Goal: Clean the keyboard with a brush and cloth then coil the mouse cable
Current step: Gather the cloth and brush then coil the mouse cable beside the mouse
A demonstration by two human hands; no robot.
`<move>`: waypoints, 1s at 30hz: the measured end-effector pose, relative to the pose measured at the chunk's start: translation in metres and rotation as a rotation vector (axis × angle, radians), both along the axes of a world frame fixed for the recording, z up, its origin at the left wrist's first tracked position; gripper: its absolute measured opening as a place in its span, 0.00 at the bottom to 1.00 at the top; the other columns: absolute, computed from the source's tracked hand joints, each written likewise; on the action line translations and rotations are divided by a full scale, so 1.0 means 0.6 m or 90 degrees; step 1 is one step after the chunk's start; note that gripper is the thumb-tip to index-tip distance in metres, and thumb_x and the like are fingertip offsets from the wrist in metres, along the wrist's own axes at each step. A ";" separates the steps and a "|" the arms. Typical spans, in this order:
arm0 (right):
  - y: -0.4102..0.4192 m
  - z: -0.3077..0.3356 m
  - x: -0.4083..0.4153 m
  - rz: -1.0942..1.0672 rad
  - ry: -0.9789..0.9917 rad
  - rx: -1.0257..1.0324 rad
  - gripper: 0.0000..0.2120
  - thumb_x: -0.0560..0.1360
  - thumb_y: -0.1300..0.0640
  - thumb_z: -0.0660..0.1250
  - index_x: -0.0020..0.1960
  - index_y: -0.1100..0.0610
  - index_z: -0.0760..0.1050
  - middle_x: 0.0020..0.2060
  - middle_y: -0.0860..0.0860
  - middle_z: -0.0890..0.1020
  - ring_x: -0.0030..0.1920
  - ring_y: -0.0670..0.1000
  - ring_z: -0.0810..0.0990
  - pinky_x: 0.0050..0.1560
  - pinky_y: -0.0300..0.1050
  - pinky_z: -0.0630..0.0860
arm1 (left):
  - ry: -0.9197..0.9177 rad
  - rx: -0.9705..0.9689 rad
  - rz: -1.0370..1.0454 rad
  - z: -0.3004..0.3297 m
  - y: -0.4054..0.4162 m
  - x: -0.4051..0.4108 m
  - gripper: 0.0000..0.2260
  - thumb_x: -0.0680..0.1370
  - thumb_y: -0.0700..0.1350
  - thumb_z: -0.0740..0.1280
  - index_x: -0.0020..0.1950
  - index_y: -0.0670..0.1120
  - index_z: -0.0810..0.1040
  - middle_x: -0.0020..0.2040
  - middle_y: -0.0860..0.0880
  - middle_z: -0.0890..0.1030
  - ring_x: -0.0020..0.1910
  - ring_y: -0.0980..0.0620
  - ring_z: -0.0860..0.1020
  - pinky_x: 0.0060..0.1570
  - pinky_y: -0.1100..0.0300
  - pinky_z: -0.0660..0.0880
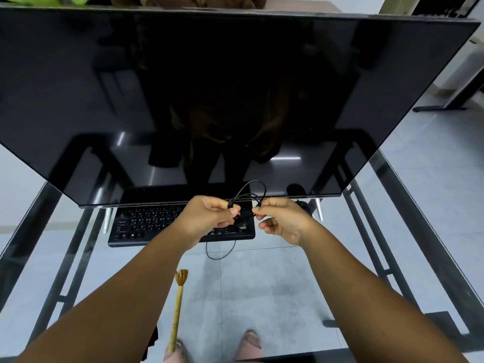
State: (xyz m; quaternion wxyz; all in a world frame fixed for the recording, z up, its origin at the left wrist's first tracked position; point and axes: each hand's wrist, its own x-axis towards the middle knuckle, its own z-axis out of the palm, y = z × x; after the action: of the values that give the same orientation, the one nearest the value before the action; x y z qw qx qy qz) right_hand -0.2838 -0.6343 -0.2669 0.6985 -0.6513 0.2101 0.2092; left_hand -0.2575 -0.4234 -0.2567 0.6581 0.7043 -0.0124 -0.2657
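A black keyboard (pixel 146 222) lies on the glass desk under the monitor's lower edge. Above its right half, my left hand (pixel 209 216) and my right hand (pixel 281 218) both pinch a thin black mouse cable (pixel 248 193), gathered into a few loops between them. One loop rises above my fingers; another loop of cable (pixel 220 251) hangs down in front of the keyboard. The black mouse (pixel 303 205) sits partly hidden behind my right hand. A wooden brush (pixel 178 302) with tan bristles lies on the glass near me. I see no cloth.
A large dark monitor (pixel 209 87) fills the upper view, standing on two thin metal legs (pixel 107 218). The glass desk (pixel 275 297) has a black metal frame (pixel 366 231); the tiled floor and my feet show through it.
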 end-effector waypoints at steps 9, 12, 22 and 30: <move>-0.004 0.019 0.008 0.100 0.049 -0.006 0.05 0.76 0.61 0.68 0.49 0.60 0.74 0.36 0.56 0.82 0.38 0.60 0.85 0.32 0.43 0.80 | 0.050 -0.027 0.034 -0.006 -0.006 0.001 0.10 0.73 0.41 0.74 0.48 0.34 0.83 0.48 0.41 0.85 0.47 0.46 0.85 0.46 0.63 0.79; 0.003 0.021 0.009 0.075 0.082 0.035 0.03 0.77 0.63 0.66 0.50 0.61 0.73 0.32 0.56 0.81 0.39 0.62 0.85 0.31 0.44 0.80 | 0.059 -0.047 0.060 -0.004 -0.008 0.000 0.07 0.72 0.40 0.75 0.46 0.37 0.84 0.45 0.42 0.85 0.46 0.45 0.85 0.44 0.63 0.80; -0.003 0.021 0.017 0.024 0.069 0.097 0.13 0.72 0.74 0.66 0.52 0.61 0.71 0.35 0.62 0.83 0.37 0.57 0.86 0.32 0.41 0.80 | 0.057 -0.049 0.046 0.001 -0.011 -0.002 0.05 0.72 0.41 0.75 0.39 0.40 0.85 0.41 0.45 0.85 0.46 0.45 0.85 0.46 0.62 0.80; -0.026 0.022 0.014 0.130 -0.017 -0.027 0.17 0.68 0.69 0.74 0.55 0.59 0.77 0.38 0.55 0.85 0.39 0.50 0.83 0.39 0.38 0.78 | 0.042 -0.058 0.163 -0.001 -0.007 -0.001 0.06 0.73 0.38 0.74 0.46 0.35 0.82 0.44 0.41 0.85 0.45 0.45 0.85 0.47 0.60 0.81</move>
State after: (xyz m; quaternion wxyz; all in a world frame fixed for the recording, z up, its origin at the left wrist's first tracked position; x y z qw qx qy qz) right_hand -0.2751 -0.6498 -0.2539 0.6621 -0.6868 0.1378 0.2662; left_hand -0.2578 -0.4276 -0.2574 0.7182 0.6602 0.0875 -0.2016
